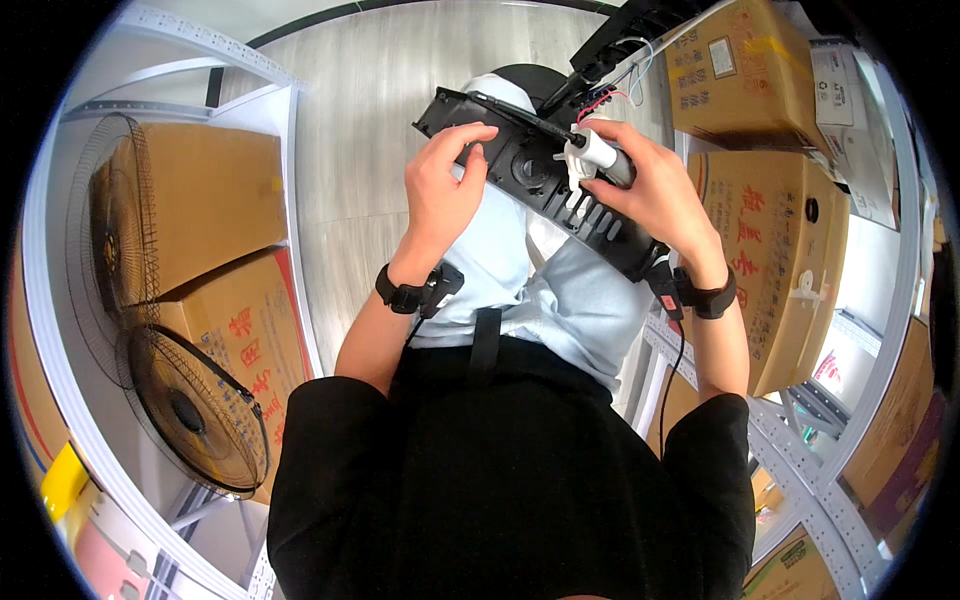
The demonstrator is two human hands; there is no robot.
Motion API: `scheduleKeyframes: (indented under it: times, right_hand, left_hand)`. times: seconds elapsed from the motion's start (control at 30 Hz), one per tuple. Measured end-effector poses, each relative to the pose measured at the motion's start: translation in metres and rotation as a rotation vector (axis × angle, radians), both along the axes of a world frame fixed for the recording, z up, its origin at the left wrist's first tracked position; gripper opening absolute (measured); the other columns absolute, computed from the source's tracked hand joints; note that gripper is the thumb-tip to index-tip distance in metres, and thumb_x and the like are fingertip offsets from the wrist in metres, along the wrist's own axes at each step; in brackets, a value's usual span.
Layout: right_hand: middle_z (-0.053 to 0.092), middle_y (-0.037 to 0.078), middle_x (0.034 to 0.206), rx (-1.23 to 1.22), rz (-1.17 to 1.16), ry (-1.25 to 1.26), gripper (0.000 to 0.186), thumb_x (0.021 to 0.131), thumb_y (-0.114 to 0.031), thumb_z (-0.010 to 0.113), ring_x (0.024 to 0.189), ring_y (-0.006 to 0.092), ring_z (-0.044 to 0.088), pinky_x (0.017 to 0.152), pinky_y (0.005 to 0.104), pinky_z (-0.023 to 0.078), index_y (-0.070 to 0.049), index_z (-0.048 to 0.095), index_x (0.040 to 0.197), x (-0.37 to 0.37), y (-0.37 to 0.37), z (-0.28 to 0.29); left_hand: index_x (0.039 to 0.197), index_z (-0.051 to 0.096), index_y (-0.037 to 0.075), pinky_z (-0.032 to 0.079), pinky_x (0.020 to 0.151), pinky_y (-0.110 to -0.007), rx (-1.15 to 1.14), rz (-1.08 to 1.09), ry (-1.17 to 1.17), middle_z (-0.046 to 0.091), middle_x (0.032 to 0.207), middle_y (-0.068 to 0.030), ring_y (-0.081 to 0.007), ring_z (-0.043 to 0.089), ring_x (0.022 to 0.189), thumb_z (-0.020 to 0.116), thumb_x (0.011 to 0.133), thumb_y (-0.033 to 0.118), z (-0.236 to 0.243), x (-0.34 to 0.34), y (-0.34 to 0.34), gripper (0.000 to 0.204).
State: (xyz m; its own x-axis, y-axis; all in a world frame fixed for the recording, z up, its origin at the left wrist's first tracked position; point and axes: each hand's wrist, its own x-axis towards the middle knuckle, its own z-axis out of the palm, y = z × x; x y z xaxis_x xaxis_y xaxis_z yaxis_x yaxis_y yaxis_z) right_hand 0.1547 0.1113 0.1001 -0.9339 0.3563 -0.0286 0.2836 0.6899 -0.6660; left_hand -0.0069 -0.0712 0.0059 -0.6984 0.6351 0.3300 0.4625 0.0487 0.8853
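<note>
A long black plastic housing [515, 165] with slots and a round opening lies slantwise across my lap. Over its right part, my right hand [650, 185] is closed around a white and grey cylindrical piece [598, 150], whose exact kind I cannot make out. A black tip on that piece points left, in line with a thin black rod [520, 112] above the housing. A small white plastic part [578, 185] hangs beside it. My left hand [445, 185] is at the housing's left end, thumb and forefinger apart with nothing between them; its other fingers are partly hidden.
Beyond the housing rises a black frame [620, 45] with loose red and pale wires [605, 100]. Shelving with cartons [770, 260] stands close on my right. On the left, wire fan guards [190, 410] lean out from a shelf [295, 200] holding more cartons [210, 200].
</note>
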Motion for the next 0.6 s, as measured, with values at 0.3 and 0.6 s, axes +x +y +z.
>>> scheduleKeyframes:
  times: [0.3,0.6]
  right_hand:
    - [0.065,0.010,0.118,0.081,0.185,0.057,0.050,0.075,-0.002,0.075,0.105,0.0354,0.064,0.086,0.0409,0.055,-0.009,0.061,0.122,-0.017,0.000,-0.027]
    - [0.065,0.011,0.117,0.025,0.233,0.027,0.051,0.073,0.000,0.075,0.104,0.0363,0.064,0.088,0.0407,0.054,-0.009,0.061,0.122,-0.027,-0.002,-0.041]
  left_hand:
    - [0.108,0.071,0.009,0.048,0.100,-0.041,-0.118,-0.230,0.111,0.070,0.113,-0.0087,-0.0293,0.061,0.119,0.071,0.083,0.008,0.003,-0.013,-0.002,0.026]
    - [0.123,0.064,0.008,0.037,0.114,-0.048,-0.155,-0.351,0.255,0.062,0.129,-0.0137,-0.0335,0.055,0.126,0.085,0.075,0.033,-0.007,-0.007,0.003,0.058]
